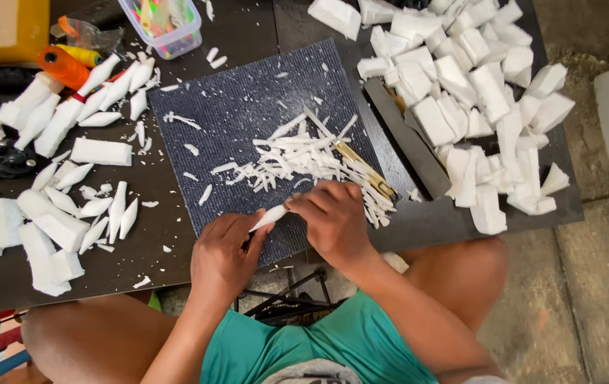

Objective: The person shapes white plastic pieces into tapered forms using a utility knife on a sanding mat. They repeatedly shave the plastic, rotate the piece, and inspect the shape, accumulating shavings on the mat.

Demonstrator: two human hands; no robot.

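Note:
My left hand (pixel 223 256) grips a small white foam piece (pixel 269 217), tapered to a point, over the near edge of a dark grey ribbed mat (pixel 248 107). My right hand (pixel 334 217) is closed around a small cutting tool whose tip meets the foam; the blade itself is hidden by my fingers. Thin white foam shavings (pixel 297 160) lie heaped on the mat just beyond my hands. A yellowish knife (pixel 365 171) rests among the shavings.
Rough white foam blocks (pixel 475 92) are piled at the right on the dark table (pixel 176 213). Carved pointed foam pieces (pixel 70 121) lie at the left. Orange thread spools (pixel 63 65) and a clear plastic box (pixel 162 25) sit at the back left.

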